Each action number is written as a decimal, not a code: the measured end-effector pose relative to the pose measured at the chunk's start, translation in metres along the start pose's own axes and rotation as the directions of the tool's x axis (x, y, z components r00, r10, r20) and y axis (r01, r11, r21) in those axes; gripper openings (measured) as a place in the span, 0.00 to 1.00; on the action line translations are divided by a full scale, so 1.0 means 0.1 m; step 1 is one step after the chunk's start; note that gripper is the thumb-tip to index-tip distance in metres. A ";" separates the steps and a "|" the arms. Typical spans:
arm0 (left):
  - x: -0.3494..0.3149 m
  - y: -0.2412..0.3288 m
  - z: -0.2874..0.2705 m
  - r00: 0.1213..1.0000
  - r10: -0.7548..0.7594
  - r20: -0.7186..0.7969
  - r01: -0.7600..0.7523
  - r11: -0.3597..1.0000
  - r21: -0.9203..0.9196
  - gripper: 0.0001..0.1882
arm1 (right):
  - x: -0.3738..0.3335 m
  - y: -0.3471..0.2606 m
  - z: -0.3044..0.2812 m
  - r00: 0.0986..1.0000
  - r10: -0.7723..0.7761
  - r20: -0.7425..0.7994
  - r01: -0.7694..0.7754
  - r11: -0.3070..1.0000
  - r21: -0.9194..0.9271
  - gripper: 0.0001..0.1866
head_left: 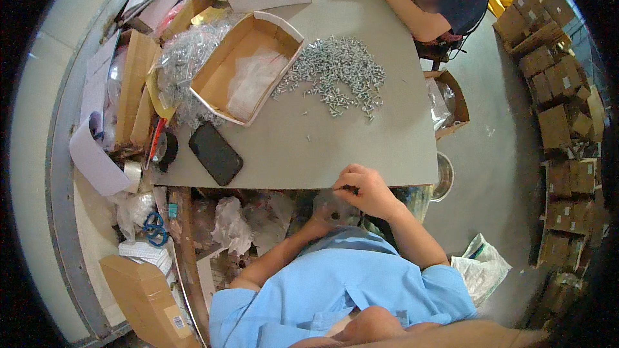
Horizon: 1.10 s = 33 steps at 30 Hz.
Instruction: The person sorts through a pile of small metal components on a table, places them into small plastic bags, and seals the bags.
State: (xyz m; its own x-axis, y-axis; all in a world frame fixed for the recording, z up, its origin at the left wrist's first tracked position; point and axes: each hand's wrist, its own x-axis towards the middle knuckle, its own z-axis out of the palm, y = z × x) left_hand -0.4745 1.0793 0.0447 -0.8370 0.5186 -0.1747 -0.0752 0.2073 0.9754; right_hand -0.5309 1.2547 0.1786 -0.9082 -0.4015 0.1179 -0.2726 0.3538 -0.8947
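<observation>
Blue shirt [342, 283] is nearest; clear bag [330, 205] is beside right hand [366, 191].

Screws [342, 69] look shiny metal, the tabletop [380, 145] smooth and matt.

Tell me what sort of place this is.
Probably a small hardware packing workshop or storeroom: a heap of loose screws lies on the table, clear plastic bags sit in a shallow cardboard tray beside it, and cardboard boxes are stacked along the right.
</observation>
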 end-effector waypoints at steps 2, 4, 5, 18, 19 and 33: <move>-0.13 -0.15 -0.15 0.993 -0.115 -0.032 0.119 0.969 0.215 0.14 | -0.03 -0.02 0.06 1.000 0.010 0.011 -0.010 1.000 -0.030 0.07; -0.22 -0.02 -0.44 0.958 -0.285 -0.036 0.286 0.931 0.226 0.17 | -0.08 -0.04 0.10 0.995 -0.090 0.047 0.096 0.984 -0.150 0.07; -0.26 0.31 -0.63 0.918 -0.397 -0.008 0.395 0.909 0.136 0.20 | -0.10 -0.05 0.14 0.988 -0.136 0.067 0.147 0.967 -0.209 0.08; -0.25 1.44 -0.91 0.994 0.102 -0.033 -0.107 0.934 -0.341 0.26 | 0.07 -0.60 0.05 0.894 -0.449 -0.001 0.445 0.887 -0.124 0.08; -0.20 1.40 -0.88 0.956 0.256 -0.140 -0.279 0.943 -0.183 0.16 | 0.04 -0.56 0.02 0.915 -0.404 -0.007 0.399 0.906 -0.140 0.07; -0.01 1.63 -0.87 0.859 0.512 -0.012 -0.475 0.805 0.356 0.05 | 0.00 -0.44 0.00 0.978 -0.209 -0.015 0.208 0.978 -0.023 0.06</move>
State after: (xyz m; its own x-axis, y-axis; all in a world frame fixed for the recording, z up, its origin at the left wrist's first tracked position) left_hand -0.5334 1.0406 0.2153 -0.7639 0.5419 0.3504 0.5295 0.2160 0.8203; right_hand -0.5189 1.2386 0.2178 -0.8360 -0.4538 0.3085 -0.4631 0.2820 -0.8403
